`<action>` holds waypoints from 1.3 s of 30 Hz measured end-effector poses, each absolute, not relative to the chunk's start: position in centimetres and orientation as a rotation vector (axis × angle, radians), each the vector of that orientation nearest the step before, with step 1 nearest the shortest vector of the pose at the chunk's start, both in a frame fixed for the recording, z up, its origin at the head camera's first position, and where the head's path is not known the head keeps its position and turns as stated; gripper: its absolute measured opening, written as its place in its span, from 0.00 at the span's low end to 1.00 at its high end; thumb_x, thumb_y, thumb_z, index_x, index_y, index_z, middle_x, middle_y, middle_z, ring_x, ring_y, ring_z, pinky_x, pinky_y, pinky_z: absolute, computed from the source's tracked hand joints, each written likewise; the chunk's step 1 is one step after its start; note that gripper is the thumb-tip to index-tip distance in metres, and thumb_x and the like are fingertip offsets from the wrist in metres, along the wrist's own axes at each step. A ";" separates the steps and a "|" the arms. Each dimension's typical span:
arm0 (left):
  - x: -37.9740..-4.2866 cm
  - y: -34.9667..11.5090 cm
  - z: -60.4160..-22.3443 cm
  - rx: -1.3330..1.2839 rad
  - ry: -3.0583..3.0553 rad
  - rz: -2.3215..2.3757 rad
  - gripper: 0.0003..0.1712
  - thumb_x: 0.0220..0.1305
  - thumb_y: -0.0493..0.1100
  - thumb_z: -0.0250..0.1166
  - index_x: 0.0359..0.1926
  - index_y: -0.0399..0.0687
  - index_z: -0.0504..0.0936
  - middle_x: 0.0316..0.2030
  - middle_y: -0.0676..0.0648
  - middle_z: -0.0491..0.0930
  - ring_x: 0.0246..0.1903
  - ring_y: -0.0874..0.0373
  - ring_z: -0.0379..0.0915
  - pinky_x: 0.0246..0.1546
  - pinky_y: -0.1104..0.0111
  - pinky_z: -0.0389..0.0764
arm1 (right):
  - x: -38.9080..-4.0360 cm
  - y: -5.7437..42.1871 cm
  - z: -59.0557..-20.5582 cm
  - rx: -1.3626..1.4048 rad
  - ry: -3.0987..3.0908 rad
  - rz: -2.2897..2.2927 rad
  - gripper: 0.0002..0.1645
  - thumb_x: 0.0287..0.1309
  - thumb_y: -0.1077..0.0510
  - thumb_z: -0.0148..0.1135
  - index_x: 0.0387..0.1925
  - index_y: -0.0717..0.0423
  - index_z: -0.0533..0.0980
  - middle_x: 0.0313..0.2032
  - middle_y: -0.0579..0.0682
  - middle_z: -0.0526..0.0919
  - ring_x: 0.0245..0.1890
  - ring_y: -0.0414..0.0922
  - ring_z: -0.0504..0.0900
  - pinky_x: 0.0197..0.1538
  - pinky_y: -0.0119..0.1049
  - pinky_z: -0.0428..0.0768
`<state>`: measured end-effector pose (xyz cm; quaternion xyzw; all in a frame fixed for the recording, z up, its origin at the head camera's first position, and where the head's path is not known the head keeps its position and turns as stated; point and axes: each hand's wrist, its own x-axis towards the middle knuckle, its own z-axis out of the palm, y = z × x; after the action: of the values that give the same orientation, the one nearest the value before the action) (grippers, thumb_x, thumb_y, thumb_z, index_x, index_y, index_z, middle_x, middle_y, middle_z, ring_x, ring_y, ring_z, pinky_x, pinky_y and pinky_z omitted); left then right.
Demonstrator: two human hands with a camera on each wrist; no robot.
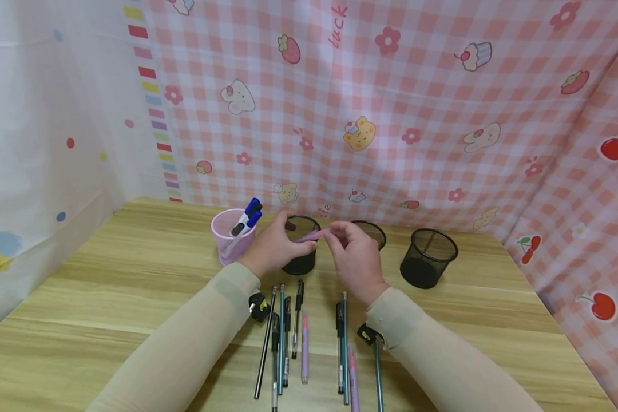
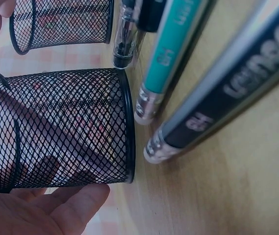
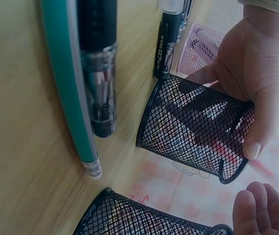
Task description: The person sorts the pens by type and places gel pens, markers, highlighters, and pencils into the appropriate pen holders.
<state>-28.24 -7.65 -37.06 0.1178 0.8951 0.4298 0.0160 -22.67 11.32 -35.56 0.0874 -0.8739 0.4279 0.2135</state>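
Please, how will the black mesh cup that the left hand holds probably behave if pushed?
The mesh cup is likely light, its walls being open wire. It should stay stiff, with a thick rim, but might slide, as its base looks flat.

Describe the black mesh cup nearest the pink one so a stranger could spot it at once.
Along the far side of the wooden table, find the pink cup at the left. The black mesh cup stands immediately to its right. Unlike the black cup at the far right, it has the left hand around it and a lilac highlighter slanting inside.
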 end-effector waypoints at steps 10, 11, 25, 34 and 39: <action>-28.1 -7.5 -37.0 0.353 2.796 1.315 0.57 0.58 0.70 0.74 0.80 0.55 0.57 0.69 0.37 0.75 0.67 0.41 0.75 0.66 0.47 0.79 | -22.5 11.5 -35.6 0.236 -2.439 1.221 0.13 0.74 0.54 0.64 0.53 0.55 0.83 0.43 0.52 0.90 0.37 0.46 0.85 0.37 0.38 0.81; -28.1 -7.5 -37.0 0.352 2.796 1.314 0.57 0.58 0.70 0.73 0.79 0.56 0.58 0.69 0.36 0.75 0.67 0.41 0.75 0.65 0.47 0.79 | -22.5 11.6 -35.5 0.238 -2.438 1.220 0.12 0.74 0.54 0.64 0.53 0.55 0.83 0.41 0.51 0.90 0.36 0.45 0.84 0.36 0.37 0.80; -28.2 -7.6 -37.0 0.346 2.791 1.312 0.60 0.57 0.71 0.73 0.81 0.54 0.55 0.69 0.37 0.75 0.66 0.41 0.75 0.65 0.47 0.79 | -22.2 13.3 -34.1 0.359 -2.582 1.125 0.10 0.75 0.54 0.63 0.45 0.55 0.85 0.33 0.49 0.89 0.27 0.41 0.79 0.34 0.37 0.78; -28.2 -7.6 -37.0 0.351 2.786 1.317 0.60 0.57 0.72 0.73 0.81 0.57 0.55 0.70 0.39 0.75 0.66 0.42 0.76 0.64 0.47 0.80 | -21.7 14.0 -33.4 0.376 -2.935 1.064 0.08 0.75 0.53 0.63 0.43 0.52 0.84 0.34 0.48 0.89 0.28 0.41 0.80 0.34 0.37 0.79; -28.1 -7.7 -37.0 0.339 2.783 1.310 0.60 0.57 0.72 0.72 0.81 0.57 0.54 0.71 0.37 0.74 0.67 0.41 0.75 0.65 0.47 0.79 | -21.3 14.3 -33.4 0.441 -3.151 0.937 0.08 0.74 0.52 0.64 0.41 0.50 0.84 0.33 0.45 0.88 0.29 0.41 0.80 0.34 0.36 0.79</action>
<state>-28.14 -7.68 -37.04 0.1095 0.8990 0.4233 0.0234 -21.32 14.33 -33.40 0.1324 -0.9464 0.2814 -0.0873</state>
